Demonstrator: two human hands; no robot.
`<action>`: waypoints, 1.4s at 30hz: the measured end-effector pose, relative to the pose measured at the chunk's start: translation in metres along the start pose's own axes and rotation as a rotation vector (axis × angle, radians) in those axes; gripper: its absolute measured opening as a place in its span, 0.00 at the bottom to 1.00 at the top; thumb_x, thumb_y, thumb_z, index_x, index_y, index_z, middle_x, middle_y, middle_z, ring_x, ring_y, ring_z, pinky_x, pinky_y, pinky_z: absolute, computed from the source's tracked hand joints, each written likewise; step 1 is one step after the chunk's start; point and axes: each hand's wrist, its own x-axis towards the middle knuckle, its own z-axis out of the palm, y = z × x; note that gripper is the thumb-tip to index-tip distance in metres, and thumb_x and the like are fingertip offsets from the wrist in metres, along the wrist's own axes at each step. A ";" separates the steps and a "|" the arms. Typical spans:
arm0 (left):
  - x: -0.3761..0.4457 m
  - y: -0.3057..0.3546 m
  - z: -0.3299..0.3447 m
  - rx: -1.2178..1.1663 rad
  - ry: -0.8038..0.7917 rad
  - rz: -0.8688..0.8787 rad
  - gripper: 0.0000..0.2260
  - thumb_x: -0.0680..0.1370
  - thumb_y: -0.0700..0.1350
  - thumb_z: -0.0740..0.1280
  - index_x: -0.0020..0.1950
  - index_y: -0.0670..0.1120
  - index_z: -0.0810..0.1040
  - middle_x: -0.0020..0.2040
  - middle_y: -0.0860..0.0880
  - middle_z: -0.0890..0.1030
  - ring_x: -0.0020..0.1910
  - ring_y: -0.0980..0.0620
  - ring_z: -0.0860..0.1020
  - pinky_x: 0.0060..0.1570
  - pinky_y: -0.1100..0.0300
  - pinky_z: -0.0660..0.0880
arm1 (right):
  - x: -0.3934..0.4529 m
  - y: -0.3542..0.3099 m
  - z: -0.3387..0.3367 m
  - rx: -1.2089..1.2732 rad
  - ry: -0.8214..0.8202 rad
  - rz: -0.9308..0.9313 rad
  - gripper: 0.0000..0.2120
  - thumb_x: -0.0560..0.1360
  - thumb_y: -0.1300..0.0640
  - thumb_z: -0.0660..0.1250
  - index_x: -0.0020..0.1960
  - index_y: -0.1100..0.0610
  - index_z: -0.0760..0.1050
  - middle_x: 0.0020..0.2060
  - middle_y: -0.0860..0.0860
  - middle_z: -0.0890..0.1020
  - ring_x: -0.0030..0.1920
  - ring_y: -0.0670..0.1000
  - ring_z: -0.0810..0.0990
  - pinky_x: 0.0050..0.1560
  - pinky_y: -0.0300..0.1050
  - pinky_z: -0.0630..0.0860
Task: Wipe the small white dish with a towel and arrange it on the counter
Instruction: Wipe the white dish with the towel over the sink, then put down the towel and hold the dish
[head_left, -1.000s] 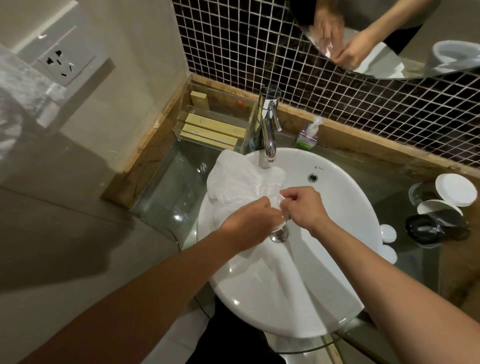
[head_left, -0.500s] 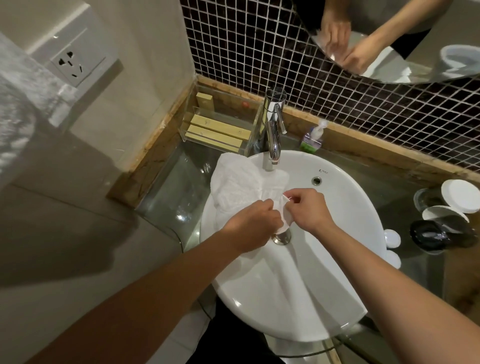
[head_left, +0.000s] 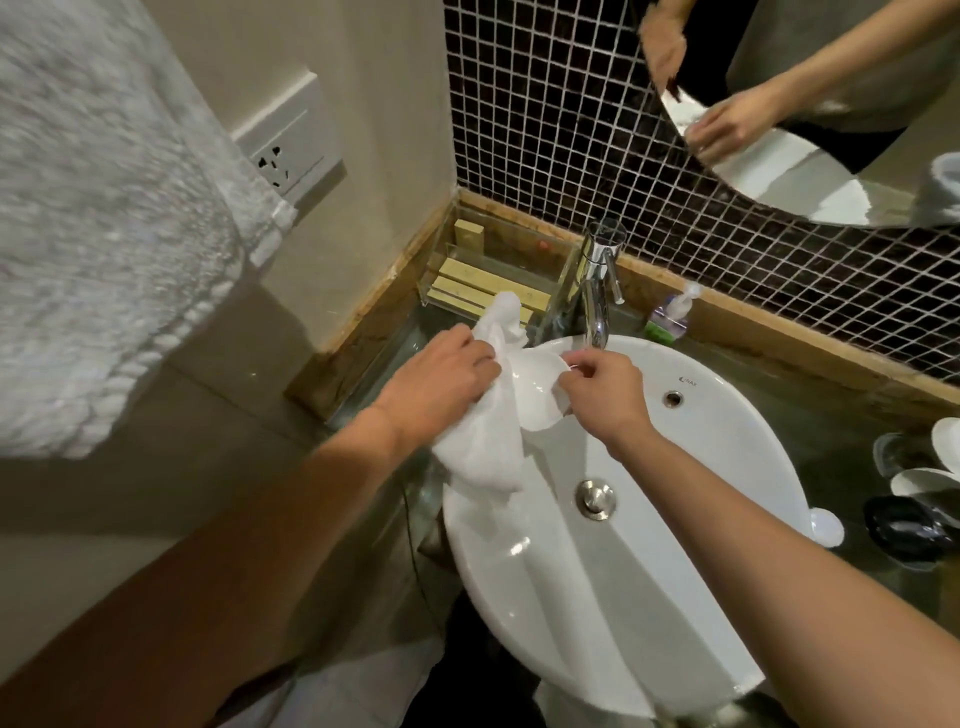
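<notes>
Small white dish (head_left: 537, 387): being held up over the far left rim of the sink basin (head_left: 727, 467), tilted so the hollow faces up and toward the camera. Probably being kept over the basin so any drips fall in, not on the counter.

Right hand (head_left: 605, 397): pinching the dish's right edge, fingers closed on the rim. Gripping at the edge only, apparently leaving the inner face free for the cloth.

Left hand (head_left: 441, 382): closed around a bunched white towel (head_left: 483, 431), pressing it against the dish's left side. One tail of towel sticking up past the knuckles, the rest hanging down over the basin's left rim. Bunching likely giving a firm pad for rubbing.

Step in hand, by judgement: wiping, not yet arranging.

Outward:
- Chrome faucet (head_left: 597, 291) standing just behind the dish; no water seen running.
- Drain plug (head_left: 596, 498) below the hands, uncovered.
- Clear tray with wooden slats (head_left: 467, 280) sitting in the back left corner.
- Small pump bottle (head_left: 670, 317) standing right of the faucet.
- Glass counter (head_left: 841, 431) at right carrying more white dishes (head_left: 924, 483) and a black dish (head_left: 906, 525), seemingly the place for setting this one down.
- Large towel (head_left: 93, 234) hanging at left, blurred.
</notes>
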 end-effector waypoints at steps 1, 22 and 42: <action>-0.005 -0.007 -0.005 0.023 -0.002 -0.038 0.23 0.73 0.48 0.74 0.67 0.51 0.76 0.64 0.51 0.76 0.59 0.50 0.68 0.64 0.54 0.69 | 0.001 -0.008 0.006 0.015 -0.008 -0.013 0.13 0.75 0.64 0.66 0.55 0.55 0.84 0.41 0.47 0.82 0.47 0.53 0.81 0.53 0.57 0.82; -0.021 -0.026 0.057 0.031 -0.242 -0.350 0.25 0.77 0.59 0.58 0.74 0.55 0.66 0.76 0.49 0.65 0.73 0.44 0.64 0.73 0.40 0.57 | 0.011 -0.007 0.063 -0.137 -0.017 0.000 0.12 0.80 0.61 0.65 0.62 0.56 0.79 0.58 0.54 0.82 0.52 0.50 0.75 0.62 0.50 0.76; 0.074 0.063 0.000 -1.026 0.063 -0.609 0.05 0.80 0.43 0.64 0.54 0.48 0.78 0.49 0.49 0.81 0.44 0.51 0.81 0.40 0.62 0.76 | -0.008 0.021 -0.052 0.074 0.175 0.148 0.07 0.71 0.60 0.68 0.47 0.52 0.81 0.39 0.53 0.83 0.40 0.55 0.81 0.42 0.53 0.82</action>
